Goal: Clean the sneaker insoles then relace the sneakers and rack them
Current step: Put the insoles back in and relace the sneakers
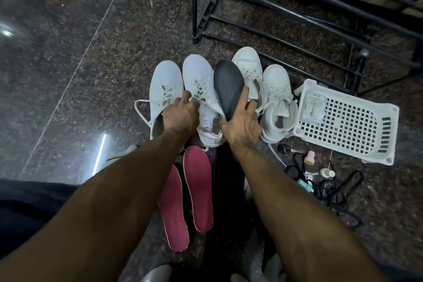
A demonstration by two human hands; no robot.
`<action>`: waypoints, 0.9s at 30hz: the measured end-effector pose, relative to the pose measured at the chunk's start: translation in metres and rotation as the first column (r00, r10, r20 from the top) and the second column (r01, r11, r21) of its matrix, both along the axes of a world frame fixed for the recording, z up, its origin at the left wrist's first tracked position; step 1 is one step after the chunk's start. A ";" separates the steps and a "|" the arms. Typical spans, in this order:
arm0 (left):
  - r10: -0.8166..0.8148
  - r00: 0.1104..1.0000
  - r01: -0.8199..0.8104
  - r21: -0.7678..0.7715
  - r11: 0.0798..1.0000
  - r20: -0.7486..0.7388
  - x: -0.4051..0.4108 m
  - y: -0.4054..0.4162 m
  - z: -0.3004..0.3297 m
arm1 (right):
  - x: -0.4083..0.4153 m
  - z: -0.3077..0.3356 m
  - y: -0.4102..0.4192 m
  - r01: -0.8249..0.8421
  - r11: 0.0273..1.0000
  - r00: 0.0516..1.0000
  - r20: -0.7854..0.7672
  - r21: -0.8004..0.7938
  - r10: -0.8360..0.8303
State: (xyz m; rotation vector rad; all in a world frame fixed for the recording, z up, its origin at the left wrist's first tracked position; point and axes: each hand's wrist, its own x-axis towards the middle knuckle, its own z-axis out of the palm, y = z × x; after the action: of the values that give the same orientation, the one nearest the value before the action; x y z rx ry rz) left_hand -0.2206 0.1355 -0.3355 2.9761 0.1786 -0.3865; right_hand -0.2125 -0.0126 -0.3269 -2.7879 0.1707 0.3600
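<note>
Left hand (182, 113): I grip the laces of a low white canvas sneaker (203, 101).
Right hand (243, 126): I hold a dark grey foam insole (229, 84).
Near floor: two pink insoles (196, 192).

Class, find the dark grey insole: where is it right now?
In the head view, the dark grey insole is held by the right hand, right of centre, above the floor between the two pairs of white sneakers.

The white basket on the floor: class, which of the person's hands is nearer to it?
Right. The right hand, holding the dark insole, is two sneakers away from the white basket; the left hand rests on the laces farther left.
</note>
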 end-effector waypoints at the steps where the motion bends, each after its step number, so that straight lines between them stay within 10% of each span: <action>1: 0.007 1.000 -0.007 0.040 0.999 -0.001 0.002 -0.004 -0.001 | 0.001 -0.001 -0.001 -0.002 1.000 1.000 0.005 -0.010 0.002; 27: 0.007 0.996 0.017 0.270 0.963 -0.087 0.032 -0.027 -0.024 | 0.001 -0.013 -0.006 -0.014 1.000 0.998 0.058 0.018 0.013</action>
State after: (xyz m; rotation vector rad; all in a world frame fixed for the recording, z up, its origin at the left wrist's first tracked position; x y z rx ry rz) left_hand -0.1884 0.1089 -0.3600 3.2301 0.2523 -0.5340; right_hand -0.2120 -0.0184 -0.3395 -2.7787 0.1344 0.2824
